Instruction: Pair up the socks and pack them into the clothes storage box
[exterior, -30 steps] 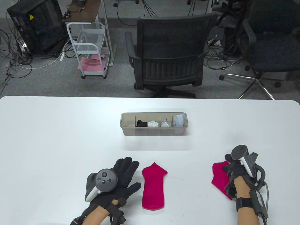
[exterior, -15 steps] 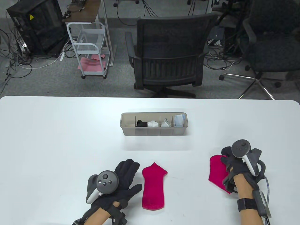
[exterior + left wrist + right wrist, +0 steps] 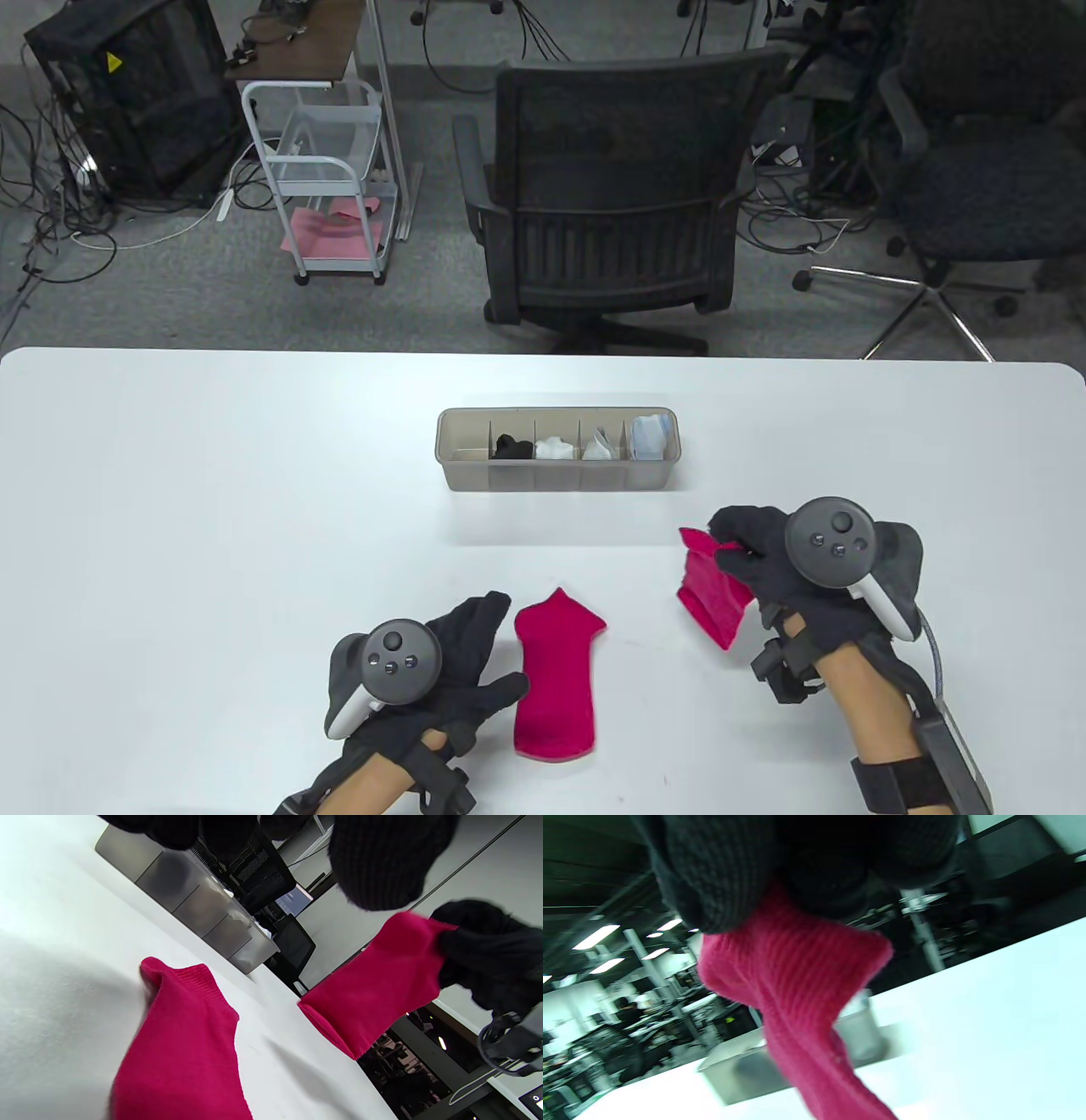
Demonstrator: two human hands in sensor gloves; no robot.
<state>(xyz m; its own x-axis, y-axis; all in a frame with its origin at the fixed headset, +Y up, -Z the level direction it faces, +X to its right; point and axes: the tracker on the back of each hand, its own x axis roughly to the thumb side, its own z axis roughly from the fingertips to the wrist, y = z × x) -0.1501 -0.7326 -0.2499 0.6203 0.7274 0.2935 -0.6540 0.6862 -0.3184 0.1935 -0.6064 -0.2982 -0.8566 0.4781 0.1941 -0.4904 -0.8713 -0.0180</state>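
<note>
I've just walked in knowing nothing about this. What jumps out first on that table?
Two bright pink socks: one sock lying flat near the front edge beside the open left hand, the other sock lifted off the table, pinched at its top by the right hand. Behind them stands a grey divided storage box, with bundles in four compartments and the leftmost one empty.

White table (image 3: 212, 475), rounded far corners, with what rests on it.
One long translucent grey storage box (image 3: 557, 484) near the middle, split by dividers into five compartments: leftmost bare, then a black bundle, two white bundles, and a pale blue bundle at the right end. One pink sock (image 3: 556, 675) lying flat near the front edge, cuff toward the box. A gloved left hand (image 3: 441, 671) rests just beside it.
</note>
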